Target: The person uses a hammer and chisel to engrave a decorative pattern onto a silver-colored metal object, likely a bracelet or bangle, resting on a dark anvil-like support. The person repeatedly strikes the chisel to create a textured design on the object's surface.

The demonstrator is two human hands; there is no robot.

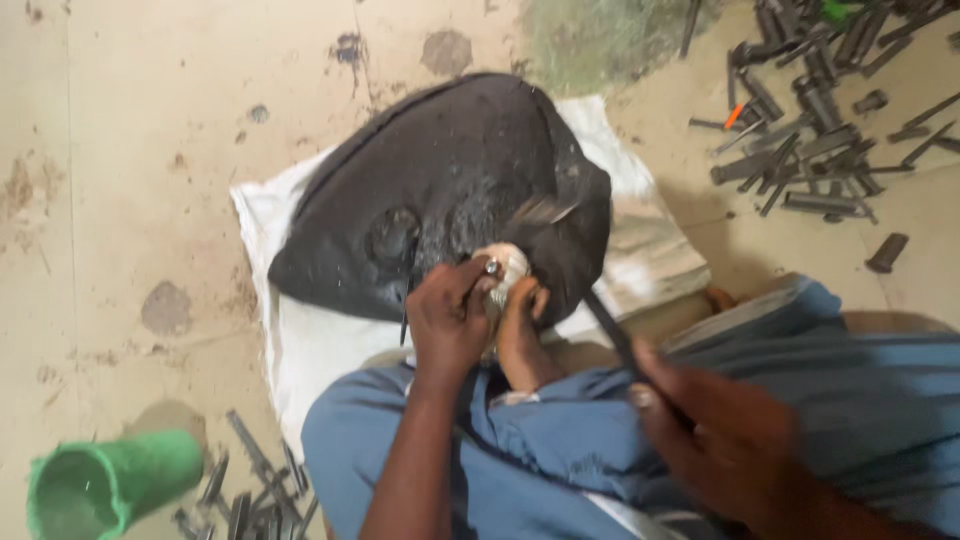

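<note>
1. Left hand (447, 320): fingers curled and pinched on a small metal piece (492, 267), held against a pale round part (510, 270) at the near edge of the black slab.
2. Right hand (725, 430): blurred, closed around the near end of a dark thin tool (612, 335) whose far end points toward the pale round part.
3. Bare foot (522, 340): toes pressed against the pale round part from below, just beside the left hand.
4. Black slab (450, 190): broad, rounded, dusty; lies on the white sack, with a shallow round hollow near its middle.
5. White sack (300, 340): spread on the concrete floor (130, 150), under the slab.
6. Blue garment (560, 440): covers the person's legs at lower frame.
7. Green cup (105, 485): lying on its side at lower left, mouth toward the camera.
8. Dark metal rods, near group (250, 485): scattered beside the cup.
9. Dark metal rods, far heap (820, 110): piled at upper right, well apart from both hands.
</note>
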